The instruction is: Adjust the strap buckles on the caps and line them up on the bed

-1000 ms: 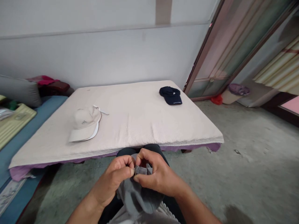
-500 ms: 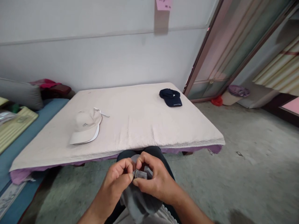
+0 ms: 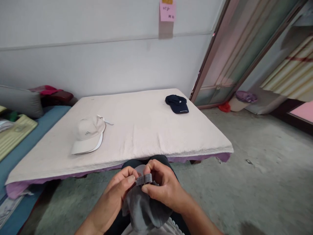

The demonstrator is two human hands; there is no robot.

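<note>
A grey cap (image 3: 144, 209) lies on my lap, with its back strap (image 3: 144, 179) held up between my hands. My left hand (image 3: 118, 187) pinches the strap's left part between thumb and fingers. On the other side my right hand (image 3: 162, 182) has thumb and forefinger closed at the strap's folded end, where a small buckle seems to sit. Beyond my knees, a beige cap (image 3: 89, 133) rests on the left of the covered table, its strap end loose. A navy cap (image 3: 177, 103) is near the table's far right corner.
The low table (image 3: 137, 114) wears a pale cover over a purple cloth. At left stands a blue bench (image 3: 52, 119) with a grey cushion (image 3: 19, 101). A pink note (image 3: 167, 11) hangs on the wall. A bin (image 3: 242, 101) stands at the back right by a sliding door.
The strap has turned so its flat, looped side now shows between my fingers. My left hand has drawn slightly away to the left. The view has tilted up a little.
</note>
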